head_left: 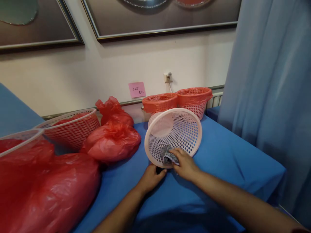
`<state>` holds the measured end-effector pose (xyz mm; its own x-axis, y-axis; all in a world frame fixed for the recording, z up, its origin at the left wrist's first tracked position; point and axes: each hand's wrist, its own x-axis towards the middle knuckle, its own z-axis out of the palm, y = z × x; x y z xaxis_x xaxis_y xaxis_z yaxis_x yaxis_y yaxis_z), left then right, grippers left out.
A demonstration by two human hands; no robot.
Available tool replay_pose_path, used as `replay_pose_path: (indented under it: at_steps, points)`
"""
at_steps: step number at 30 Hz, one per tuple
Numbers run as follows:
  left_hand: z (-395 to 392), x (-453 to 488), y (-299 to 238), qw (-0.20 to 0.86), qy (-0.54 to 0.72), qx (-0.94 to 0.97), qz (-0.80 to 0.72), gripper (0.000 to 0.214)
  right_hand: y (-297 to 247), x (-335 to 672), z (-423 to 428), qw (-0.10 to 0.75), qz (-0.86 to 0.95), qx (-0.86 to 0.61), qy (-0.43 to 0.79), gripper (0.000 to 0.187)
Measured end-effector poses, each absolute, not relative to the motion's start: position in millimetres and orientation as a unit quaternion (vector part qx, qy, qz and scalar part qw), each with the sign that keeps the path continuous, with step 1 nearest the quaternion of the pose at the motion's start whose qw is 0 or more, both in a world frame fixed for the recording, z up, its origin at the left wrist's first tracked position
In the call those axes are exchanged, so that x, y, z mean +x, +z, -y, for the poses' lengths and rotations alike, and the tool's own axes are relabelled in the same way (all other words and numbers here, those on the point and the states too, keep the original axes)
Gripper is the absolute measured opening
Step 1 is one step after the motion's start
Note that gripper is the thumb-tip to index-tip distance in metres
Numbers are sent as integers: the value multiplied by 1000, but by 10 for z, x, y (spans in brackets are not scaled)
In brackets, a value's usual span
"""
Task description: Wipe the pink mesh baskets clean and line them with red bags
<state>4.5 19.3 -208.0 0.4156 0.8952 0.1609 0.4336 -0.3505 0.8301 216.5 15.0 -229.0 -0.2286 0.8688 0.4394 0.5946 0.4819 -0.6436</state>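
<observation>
A pale pink perforated plastic basket (191,136) is tipped on its side on the blue cloth, its mouth towards me. My right hand (185,164) grips a grey cloth (167,155) and presses it against the lower inside wall, near the rim. Below the mouth, my left hand (151,177) holds the basket's lower edge, thumb to the front; its other fingers are partly hidden under the basket. A small dark patch shows by that thumb, and I cannot make out what it is.
Two baskets lined with red bags, one at left (160,103) and one at right (194,97), stand behind. Filled red bags (111,140) and another basket (73,129) crowd the left. A blue curtain (264,97) hangs at right. A pink note (137,90) is on the wall.
</observation>
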Motion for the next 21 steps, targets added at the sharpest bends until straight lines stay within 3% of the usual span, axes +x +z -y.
replay_pose_path:
  at_steps: [2, 5, 8, 11, 14, 17, 21]
  points:
    - [-200, 25, -2106, 374, 329, 757, -422, 29, -2298, 1937, -122, 438, 763, -437, 187, 69]
    - [-201, -110, -2107, 342, 384, 734, -444, 39, -2272, 1767, -82, 445, 798, -368, 176, 77]
    - [-155, -259, -2062, 300, 426, 718, -461, 39, -2206, 1911, -83, 365, 848, -362, 130, 73]
    - [-72, -300, -1986, 215, 468, 710, -481, 33, -2147, 2236, -145, 256, 842, -472, 52, 50]
    - [-23, -248, -1924, 116, 486, 724, -475, 29, -2142, 2401, -202, 209, 802, -559, 17, 48]
    - [-29, -192, -1925, 96, 490, 734, -460, 27, -2224, 2224, -188, 269, 813, -509, 88, 65]
    - [-66, -192, -2004, 175, 455, 731, -477, 30, -2370, 1843, -159, 418, 793, -380, 229, 77]
